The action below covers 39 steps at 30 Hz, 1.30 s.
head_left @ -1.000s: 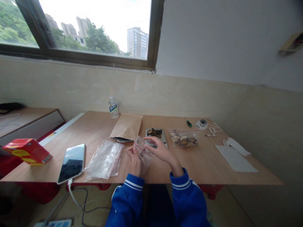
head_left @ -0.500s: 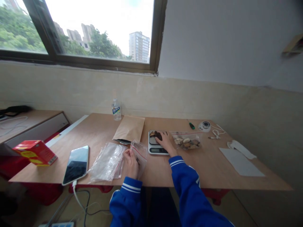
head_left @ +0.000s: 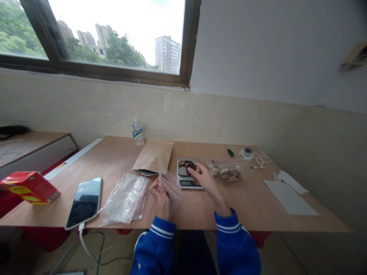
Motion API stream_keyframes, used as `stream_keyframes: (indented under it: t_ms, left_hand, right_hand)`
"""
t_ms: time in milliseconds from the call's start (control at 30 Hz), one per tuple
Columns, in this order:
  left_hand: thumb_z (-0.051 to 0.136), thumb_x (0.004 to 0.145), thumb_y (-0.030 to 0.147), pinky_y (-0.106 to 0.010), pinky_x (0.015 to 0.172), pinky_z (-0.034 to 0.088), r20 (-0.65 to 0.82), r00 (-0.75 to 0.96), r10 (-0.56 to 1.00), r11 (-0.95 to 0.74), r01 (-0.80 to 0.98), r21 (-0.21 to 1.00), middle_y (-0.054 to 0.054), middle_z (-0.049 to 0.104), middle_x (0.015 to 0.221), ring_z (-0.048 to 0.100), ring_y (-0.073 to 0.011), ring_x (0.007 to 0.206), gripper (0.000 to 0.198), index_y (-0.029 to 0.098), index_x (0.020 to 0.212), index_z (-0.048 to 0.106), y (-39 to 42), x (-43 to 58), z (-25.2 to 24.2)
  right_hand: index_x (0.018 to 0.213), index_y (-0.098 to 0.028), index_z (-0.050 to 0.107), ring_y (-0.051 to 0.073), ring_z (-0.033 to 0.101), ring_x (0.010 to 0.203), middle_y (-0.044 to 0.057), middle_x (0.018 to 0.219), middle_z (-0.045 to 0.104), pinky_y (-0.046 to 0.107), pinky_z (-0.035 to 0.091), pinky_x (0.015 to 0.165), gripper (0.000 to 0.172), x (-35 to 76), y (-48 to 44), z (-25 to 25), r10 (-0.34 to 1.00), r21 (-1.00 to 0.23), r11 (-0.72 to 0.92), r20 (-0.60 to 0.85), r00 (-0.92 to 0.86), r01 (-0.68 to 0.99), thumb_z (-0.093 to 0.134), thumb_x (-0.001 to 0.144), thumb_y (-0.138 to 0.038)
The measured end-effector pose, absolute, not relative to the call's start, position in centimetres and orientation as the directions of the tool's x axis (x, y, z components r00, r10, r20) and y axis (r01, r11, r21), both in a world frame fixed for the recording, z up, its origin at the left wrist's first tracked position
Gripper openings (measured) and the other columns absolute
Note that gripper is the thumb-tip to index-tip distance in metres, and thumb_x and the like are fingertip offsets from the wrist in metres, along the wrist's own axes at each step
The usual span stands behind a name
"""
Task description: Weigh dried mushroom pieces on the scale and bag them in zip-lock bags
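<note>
My left hand [head_left: 161, 200] is closed on a clear zip bag [head_left: 173, 187] with a red seal line, held just in front of the scale; its contents are mostly hidden by my fingers. Between the fingers of my right hand [head_left: 205, 178] is a dark brown dried mushroom [head_left: 190, 166], over the plate of a white kitchen scale [head_left: 189, 187]. Lighter dried pieces [head_left: 182, 162] lie on the plate behind it. The scale's display cannot be read. Right of the scale rests a zip bag of dried mushrooms [head_left: 226, 172], pale and brown. Several flat clear bags [head_left: 124, 200] are spread left of my left hand.
Behind the bags lie a brown paper envelope [head_left: 155, 154] and a plastic bottle [head_left: 138, 133]. A plugged-in phone [head_left: 85, 202] and a red box [head_left: 30, 187] occupy the left. Rightward are a green screwdriver [head_left: 230, 152], a white dome camera [head_left: 246, 153], and white paper [head_left: 289, 197].
My right hand has drawn back slightly and lifted the dark mushroom off the scale plate. My left hand keeps the zip bag, now turned a little. The view has shifted slightly.
</note>
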<state>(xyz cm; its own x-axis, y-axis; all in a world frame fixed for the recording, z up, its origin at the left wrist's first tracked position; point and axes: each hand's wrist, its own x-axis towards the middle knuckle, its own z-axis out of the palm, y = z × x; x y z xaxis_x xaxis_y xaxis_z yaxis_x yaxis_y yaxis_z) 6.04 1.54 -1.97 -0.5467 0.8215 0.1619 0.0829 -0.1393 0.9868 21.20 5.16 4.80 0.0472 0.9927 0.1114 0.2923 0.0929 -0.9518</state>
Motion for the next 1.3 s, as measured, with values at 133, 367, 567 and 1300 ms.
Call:
stream_keyframes:
  t_ms: [133,367,567,1300]
  left_hand:
    - [0.038,0.086,0.05,-0.048,0.093,0.041,0.233,-0.514,0.826,-0.239,0.055,0.969,-0.015,0.049,0.116,0.053,-0.0253,0.105,0.032,0.019,0.093,0.042,1.5,6.8,-2.1]
    - [0.039,0.086,0.045,-0.051,0.095,0.037,0.212,-0.541,0.814,-0.217,0.055,0.975,-0.015,0.048,0.115,0.048,-0.0288,0.111,0.028,0.018,0.095,0.042,1.5,6.1,-2.4]
    - [0.032,0.087,0.044,-0.055,0.096,0.032,0.141,-0.582,0.801,-0.109,0.09,0.99,-0.015,0.048,0.109,0.048,-0.0306,0.108,0.029,0.018,0.099,0.039,1.3,5.3,-1.9]
    - [0.034,0.087,0.047,-0.051,0.093,0.039,0.087,-0.583,0.808,-0.107,0.0,0.994,-0.012,0.049,0.107,0.051,-0.0263,0.103,0.031,0.019,0.1,0.039,1.0,5.1,-1.8]
  right_hand:
    - [0.102,-0.02,0.063,0.015,0.058,0.072,0.002,0.089,0.063,0.028,0.048,0.066,0.031,18.1,2.7,6.8,0.988,-0.914,0.138,0.101,-0.118,0.381,0.063,0.073,-0.031]
    - [0.111,-0.021,0.06,0.016,0.061,0.075,0.004,0.094,0.066,0.029,0.049,0.069,0.035,16.1,3.1,6.2,0.956,-0.859,0.279,0.205,-0.212,0.428,0.057,0.08,-0.038]
    - [0.119,-0.018,0.057,0.028,0.048,0.111,0.016,0.122,0.053,0.042,0.037,0.092,0.038,17.4,8.6,2.3,0.894,-0.593,0.101,0.406,0.189,0.799,0.049,0.086,-0.033]
    - [0.108,-0.026,0.062,0.016,0.057,0.09,0.004,0.099,0.055,0.031,0.046,0.085,0.025,18.0,2.9,5.6,0.848,-0.682,0.492,0.515,-0.123,0.541,0.056,0.085,-0.026]
